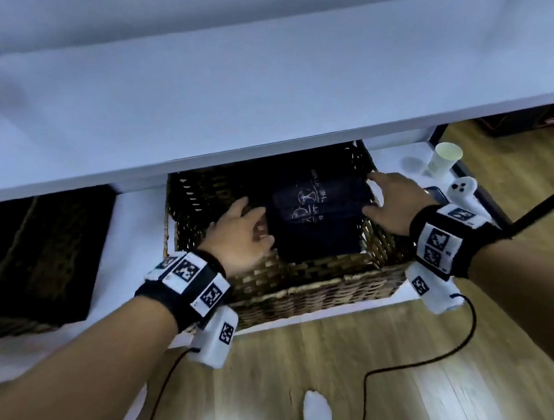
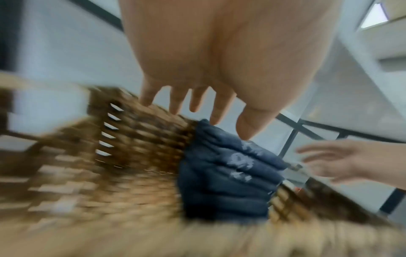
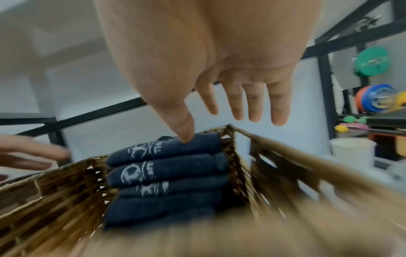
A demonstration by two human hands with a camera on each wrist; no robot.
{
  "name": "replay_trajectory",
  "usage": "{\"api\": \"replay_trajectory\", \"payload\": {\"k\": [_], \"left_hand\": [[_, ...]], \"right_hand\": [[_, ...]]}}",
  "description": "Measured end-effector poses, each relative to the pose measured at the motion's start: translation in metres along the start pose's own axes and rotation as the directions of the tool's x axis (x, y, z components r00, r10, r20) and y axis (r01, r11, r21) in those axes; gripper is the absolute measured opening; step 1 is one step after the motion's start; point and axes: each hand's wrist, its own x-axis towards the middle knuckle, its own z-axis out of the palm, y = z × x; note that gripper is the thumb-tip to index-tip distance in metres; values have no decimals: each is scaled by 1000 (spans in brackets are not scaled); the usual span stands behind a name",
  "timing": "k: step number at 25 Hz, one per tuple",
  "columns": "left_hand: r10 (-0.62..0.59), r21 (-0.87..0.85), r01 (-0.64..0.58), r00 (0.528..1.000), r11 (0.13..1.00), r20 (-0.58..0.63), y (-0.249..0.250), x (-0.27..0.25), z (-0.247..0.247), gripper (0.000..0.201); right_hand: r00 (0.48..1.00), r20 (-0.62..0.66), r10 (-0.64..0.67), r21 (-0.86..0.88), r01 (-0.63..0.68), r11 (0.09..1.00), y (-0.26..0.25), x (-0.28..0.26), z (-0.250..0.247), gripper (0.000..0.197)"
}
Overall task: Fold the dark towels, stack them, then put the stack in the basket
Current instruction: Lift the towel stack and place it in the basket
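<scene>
A stack of folded dark navy towels (image 1: pixel 319 216) with pale printed logos stands inside the brown wicker basket (image 1: pixel 311 280), against its right wall. My left hand (image 1: pixel 242 234) hovers just left of the stack with fingers straight, holding nothing. My right hand (image 1: pixel 392 200) is over the basket's right rim, fingers spread and straight. In the left wrist view the stack (image 2: pixel 228 175) lies below my left hand (image 2: pixel 197 107). In the right wrist view my right hand (image 3: pixel 232 114) is above the stack (image 3: pixel 167 173), and its thumb tip looks to touch the top towel.
The basket sits on a low white shelf (image 1: pixel 138 227) under a white tabletop (image 1: pixel 226 91). A second dark wicker basket (image 1: pixel 37 258) stands at the left. A paper cup (image 1: pixel 444 160) and a white controller (image 1: pixel 463 188) are at the right. Cables trail over the wooden floor (image 1: pixel 315 372).
</scene>
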Motion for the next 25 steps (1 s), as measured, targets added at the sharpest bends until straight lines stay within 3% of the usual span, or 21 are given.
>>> {"api": "replay_trajectory", "payload": {"k": [3,5,6,8,10,13,15,17,19,25], "left_hand": [[-40,47,43,997,998,-67,-44,-59,3,62],[-40,83,45,997,995,-62,-56,-81,9,61],[-41,117,50,996,992,-77,-59,-87,11,61],[-43,152,56,995,987,-87,-63,-99,16,62],[-4,157,11,999,987,-47,-72,-114,25,61],[73,82,-75,997,994,28,-85,-116,33,61],[36,6,-36,999,999,12,-98,-101,37,62],[-6,-47,6,1000,999,-8,-104,-90,33,43],[-25,-94,21,999,995,-44,-100,-84,28,28],[-45,-146,34,997,989,-69,-94,-70,26,21]], "right_hand": [[984,56,171,151,-178,972,26,-45,24,63],[977,24,211,204,-211,956,28,-64,37,61],[983,-49,179,175,-168,970,24,-71,40,61],[991,-133,-9,59,17,998,13,-84,43,58],[983,-2,-182,-92,181,979,2,-101,54,51],[978,165,-130,-180,159,971,-6,-110,61,37],[973,213,-91,-184,131,974,-15,-98,56,29],[953,296,-60,-263,142,954,-25,-86,50,26],[950,311,-27,-343,138,929,-32,-74,52,20],[958,284,-43,-415,164,895,-29,-60,51,11]]}}
